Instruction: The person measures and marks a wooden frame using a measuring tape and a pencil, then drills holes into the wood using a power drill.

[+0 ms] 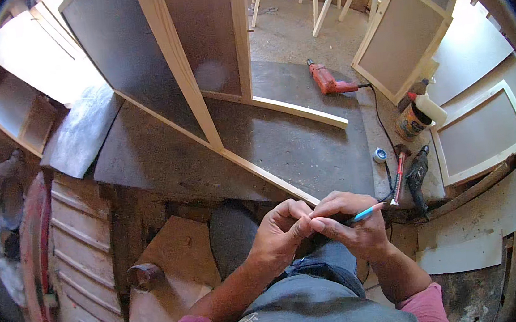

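Left hand (285, 230) and right hand (352, 221), nearer the wearer than the red corded drill (329, 81): fingertips pinched together, any object between them indiscernible; the right also holds a light-blue pen-like tool (365, 213). Left of the drill, a large framed board (130, 55) extends its wooden rail (266, 177) to the hands. Right and nearer: a tin (408, 124), contents unclear, white bottle (430, 109) at its rim; tape roll (380, 155); red-handled hammer (398, 176).
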The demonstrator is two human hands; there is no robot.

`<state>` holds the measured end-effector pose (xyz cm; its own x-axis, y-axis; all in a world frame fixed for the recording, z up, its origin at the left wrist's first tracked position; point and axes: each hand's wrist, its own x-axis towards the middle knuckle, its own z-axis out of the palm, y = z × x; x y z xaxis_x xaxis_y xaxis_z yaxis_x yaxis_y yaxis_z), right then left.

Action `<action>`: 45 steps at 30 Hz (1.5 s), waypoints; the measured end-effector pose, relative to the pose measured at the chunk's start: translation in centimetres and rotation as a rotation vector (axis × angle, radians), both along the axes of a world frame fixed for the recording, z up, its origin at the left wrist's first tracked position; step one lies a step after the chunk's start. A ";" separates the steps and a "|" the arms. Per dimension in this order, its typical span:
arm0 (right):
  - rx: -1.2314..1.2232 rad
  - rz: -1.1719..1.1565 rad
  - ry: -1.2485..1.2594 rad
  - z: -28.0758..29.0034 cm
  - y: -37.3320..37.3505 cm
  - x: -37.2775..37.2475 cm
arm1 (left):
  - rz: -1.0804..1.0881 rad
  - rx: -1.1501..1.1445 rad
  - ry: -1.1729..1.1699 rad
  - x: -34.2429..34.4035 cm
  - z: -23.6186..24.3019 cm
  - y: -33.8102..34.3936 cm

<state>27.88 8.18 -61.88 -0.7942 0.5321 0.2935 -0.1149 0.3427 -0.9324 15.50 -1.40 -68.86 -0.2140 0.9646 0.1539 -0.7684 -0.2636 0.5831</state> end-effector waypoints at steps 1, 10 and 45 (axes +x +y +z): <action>-0.025 -0.002 -0.013 0.0 0.0 0.0 | 0.000 0.000 0.000 -0.1 0.1 0.0; 0.005 0.016 -0.128 0.3 0.4 0.7 | 0.002 -0.030 0.102 -0.3 0.3 -0.1; -0.585 -0.123 -0.100 -2.0 -0.2 0.6 | 0.691 0.128 0.717 0.5 0.8 0.3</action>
